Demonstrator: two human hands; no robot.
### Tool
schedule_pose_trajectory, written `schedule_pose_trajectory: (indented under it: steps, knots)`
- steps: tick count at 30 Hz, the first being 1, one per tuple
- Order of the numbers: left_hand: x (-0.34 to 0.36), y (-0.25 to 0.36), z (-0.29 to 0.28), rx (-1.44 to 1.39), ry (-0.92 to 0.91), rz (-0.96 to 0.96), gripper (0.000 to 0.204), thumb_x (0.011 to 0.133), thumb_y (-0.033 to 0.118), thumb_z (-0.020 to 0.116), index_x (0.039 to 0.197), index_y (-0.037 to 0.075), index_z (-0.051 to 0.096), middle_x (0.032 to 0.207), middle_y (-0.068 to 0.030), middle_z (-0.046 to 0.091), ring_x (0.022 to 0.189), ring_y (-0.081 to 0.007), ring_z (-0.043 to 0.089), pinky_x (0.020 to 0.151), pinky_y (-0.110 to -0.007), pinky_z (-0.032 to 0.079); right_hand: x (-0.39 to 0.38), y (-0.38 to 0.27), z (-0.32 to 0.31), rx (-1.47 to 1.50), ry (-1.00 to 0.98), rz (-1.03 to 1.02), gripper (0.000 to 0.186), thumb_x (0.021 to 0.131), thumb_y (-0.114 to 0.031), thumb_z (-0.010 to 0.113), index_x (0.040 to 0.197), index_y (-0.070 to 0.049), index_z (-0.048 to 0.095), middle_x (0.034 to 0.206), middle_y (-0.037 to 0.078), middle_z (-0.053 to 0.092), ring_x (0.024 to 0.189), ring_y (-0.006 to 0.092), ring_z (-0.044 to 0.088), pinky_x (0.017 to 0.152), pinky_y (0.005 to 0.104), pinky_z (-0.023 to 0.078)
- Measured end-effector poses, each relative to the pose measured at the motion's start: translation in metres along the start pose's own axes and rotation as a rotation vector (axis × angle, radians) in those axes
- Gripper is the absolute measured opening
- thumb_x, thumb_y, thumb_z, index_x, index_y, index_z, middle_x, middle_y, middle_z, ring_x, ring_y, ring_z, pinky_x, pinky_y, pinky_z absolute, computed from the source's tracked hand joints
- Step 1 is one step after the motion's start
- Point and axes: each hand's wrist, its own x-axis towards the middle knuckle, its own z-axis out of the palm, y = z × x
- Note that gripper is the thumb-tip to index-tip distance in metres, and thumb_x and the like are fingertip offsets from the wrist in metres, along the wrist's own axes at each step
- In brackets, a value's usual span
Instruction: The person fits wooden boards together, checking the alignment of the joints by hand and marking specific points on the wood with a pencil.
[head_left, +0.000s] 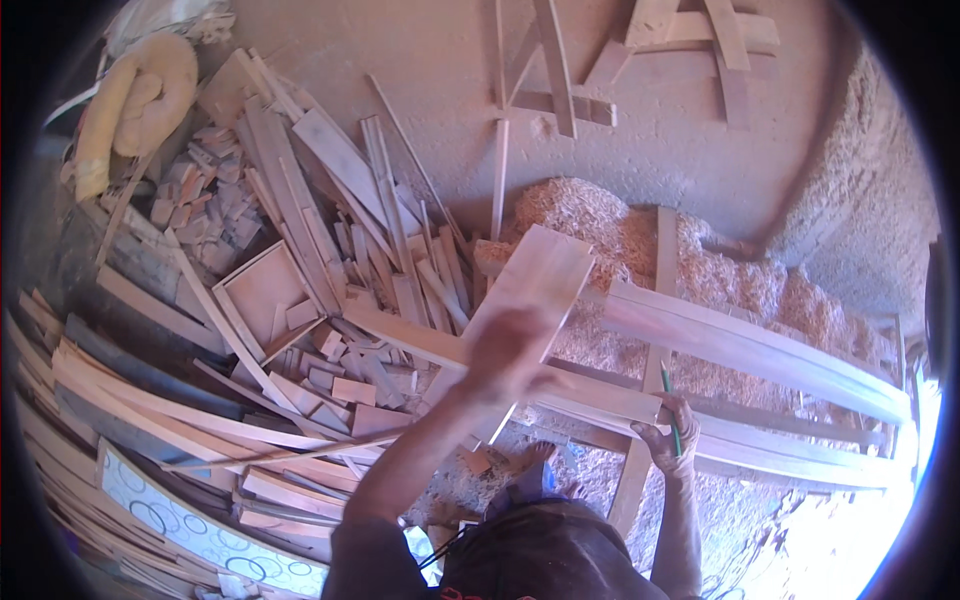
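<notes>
A wide pale board lies angled across a long narrower plank in the middle. My left hand is on the wide board near its lower part, its fingers smeared by motion. Lower right, my right hand holds a green pencil upright at the right end of the narrower plank, fingers curled beside that end. Long planed boards run to the right of both, across crosspieces.
Offcut blocks, a square wooden tray and stacked strips crowd the left, with a coiled yellow hose above. Wood shavings are heaped behind the boards. Loose pieces lie on the floor beyond. My bare foot shows below.
</notes>
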Motion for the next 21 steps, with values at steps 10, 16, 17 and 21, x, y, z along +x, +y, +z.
schedule_pose_trajectory:
  steps: [10,16,17,21]
  knots:
    - [-0.287,-0.125,-0.092,-0.525,1.174,-1.594,0.069,0.100,0.058,0.059,0.140,0.003,0.046,0.131,-0.0074,0.055,0.112,-0.0284,0.061,0.090,-0.043,0.054,0.008,-0.003,0.004,0.071,-0.045,0.023,0.061,0.074,-0.042,0.092,0.116,-0.007,0.065,0.104,0.009,0.071,0.091,0.0254,0.071,0.082,0.0375,0.054]
    - [-0.321,-0.101,0.019,-1.033,1.194,-1.954,0.083,0.096,0.076,0.049,0.145,0.009,0.045,0.132,-0.0077,0.057,0.121,-0.0312,0.058,0.107,-0.045,0.047,0.012,-0.011,0.001,-0.009,-0.080,0.019,0.060,0.075,-0.044,0.091,0.115,-0.007,0.067,0.104,0.009,0.073,0.092,0.0245,0.071,0.080,0.0371,0.055]
    - [-0.314,-0.098,0.036,-1.198,1.197,-1.932,0.083,0.096,0.077,0.048,0.145,0.011,0.045,0.130,-0.0081,0.058,0.123,-0.0319,0.057,0.112,-0.046,0.044,0.013,-0.012,-0.001,-0.009,-0.087,0.021,0.060,0.076,-0.045,0.090,0.116,-0.006,0.067,0.104,0.009,0.073,0.092,0.0247,0.071,0.080,0.0372,0.055]
    - [-0.267,-0.078,0.083,-1.343,1.133,-1.744,0.089,0.092,0.082,0.047,0.141,0.008,0.049,0.120,-0.0121,0.059,0.123,-0.0337,0.055,0.117,-0.047,0.038,0.018,-0.015,-0.001,-0.054,-0.069,-0.056,0.059,0.078,-0.046,0.088,0.116,-0.006,0.066,0.106,0.010,0.074,0.091,0.0267,0.072,0.079,0.0380,0.055]
